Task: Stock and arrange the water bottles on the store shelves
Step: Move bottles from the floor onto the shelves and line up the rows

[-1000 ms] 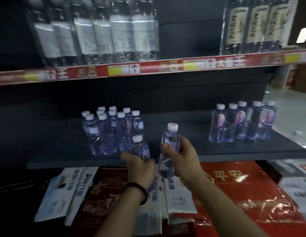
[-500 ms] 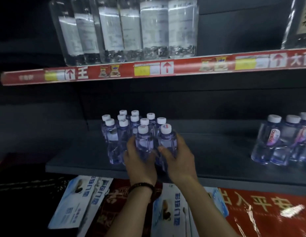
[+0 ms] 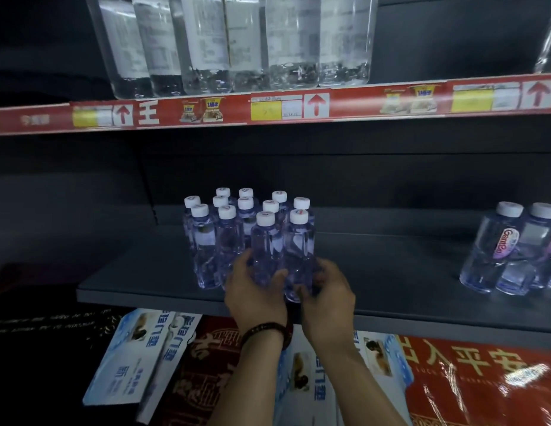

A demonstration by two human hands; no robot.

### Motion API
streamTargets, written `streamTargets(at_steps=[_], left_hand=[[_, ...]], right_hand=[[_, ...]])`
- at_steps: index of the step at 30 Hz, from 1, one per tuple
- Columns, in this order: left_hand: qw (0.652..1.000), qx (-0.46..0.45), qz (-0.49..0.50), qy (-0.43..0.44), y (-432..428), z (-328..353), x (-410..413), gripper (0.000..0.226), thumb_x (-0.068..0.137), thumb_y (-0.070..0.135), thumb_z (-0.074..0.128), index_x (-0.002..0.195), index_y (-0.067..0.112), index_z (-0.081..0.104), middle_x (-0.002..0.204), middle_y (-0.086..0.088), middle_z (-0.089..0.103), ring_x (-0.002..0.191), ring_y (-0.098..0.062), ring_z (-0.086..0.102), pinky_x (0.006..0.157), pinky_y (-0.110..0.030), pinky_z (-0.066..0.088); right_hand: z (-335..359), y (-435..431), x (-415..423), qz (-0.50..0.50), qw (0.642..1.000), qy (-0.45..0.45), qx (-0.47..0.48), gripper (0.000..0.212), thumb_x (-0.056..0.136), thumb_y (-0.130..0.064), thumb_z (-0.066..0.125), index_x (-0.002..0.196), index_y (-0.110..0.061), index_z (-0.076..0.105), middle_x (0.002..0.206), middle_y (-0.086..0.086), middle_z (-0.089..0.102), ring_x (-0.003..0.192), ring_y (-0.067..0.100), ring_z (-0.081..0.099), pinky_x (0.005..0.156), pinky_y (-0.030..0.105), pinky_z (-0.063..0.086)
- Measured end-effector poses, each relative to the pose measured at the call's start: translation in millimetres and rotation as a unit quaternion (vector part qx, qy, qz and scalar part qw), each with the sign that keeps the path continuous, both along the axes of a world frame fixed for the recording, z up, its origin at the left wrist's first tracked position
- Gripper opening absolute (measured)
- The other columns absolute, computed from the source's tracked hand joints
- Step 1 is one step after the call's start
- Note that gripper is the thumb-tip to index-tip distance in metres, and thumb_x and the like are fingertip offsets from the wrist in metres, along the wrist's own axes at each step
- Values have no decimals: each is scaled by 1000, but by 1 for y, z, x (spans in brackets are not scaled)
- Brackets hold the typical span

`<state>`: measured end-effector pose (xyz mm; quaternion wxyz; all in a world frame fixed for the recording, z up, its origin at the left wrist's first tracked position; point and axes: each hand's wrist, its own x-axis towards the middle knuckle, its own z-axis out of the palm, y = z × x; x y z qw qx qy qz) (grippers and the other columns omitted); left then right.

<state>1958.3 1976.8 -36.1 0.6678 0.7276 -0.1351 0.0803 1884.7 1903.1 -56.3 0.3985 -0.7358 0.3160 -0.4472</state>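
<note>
Several small clear water bottles with white caps (image 3: 228,235) stand in a tight cluster on the dark grey shelf (image 3: 145,295). The two front bottles stand upright on the shelf near its front edge. My left hand (image 3: 255,293), with a dark bracelet on the wrist, wraps the base of the left front bottle (image 3: 265,241). My right hand (image 3: 328,295) curls around the base of the right front bottle (image 3: 299,244). The two bottles touch each other and the cluster behind them.
A second group of small bottles (image 3: 511,253) stands at the shelf's right. Large clear bottles (image 3: 237,41) fill the upper shelf above a red price strip (image 3: 354,103). Blue-white boxes (image 3: 135,352) and red wrapped packs (image 3: 483,382) lie below the shelf.
Both hands brought a bottle each from in front of the shelf and set them at the front of the cluster. My hands have slid down to the bottle bases. The view moved closer.
</note>
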Motion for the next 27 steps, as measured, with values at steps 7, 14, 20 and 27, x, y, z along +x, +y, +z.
streamTargets(at_steps=[7,14,20,27], left_hand=[[999,-18,23,25,-6,-2,1,41,81,28,90,115,27,67,114,-1,62,100,-17,63,82,-23,51],[996,-33,72,46,-8,-10,6,37,90,11,81,122,17,65,100,-1,66,90,-12,61,78,-17,48],[996,10,81,47,-6,-10,4,32,90,-4,70,114,17,63,107,-7,66,93,-16,59,81,-23,44],[993,120,-21,4,14,-4,-24,23,94,0,59,99,22,56,97,1,64,92,-17,60,77,-21,40]], right_hand=[[-8,3,6,-41,998,10,-45,37,91,-6,76,120,-30,69,106,-6,70,93,7,67,80,19,55],[-11,9,14,51,998,33,-33,50,97,-15,66,144,-34,63,128,-14,71,118,2,66,104,28,55],[7,12,2,104,994,8,28,43,99,-7,65,134,-31,69,123,-17,73,115,-2,67,108,27,53],[42,19,-45,89,992,84,18,31,99,-13,67,109,-41,60,114,-13,70,110,8,66,104,32,55]])
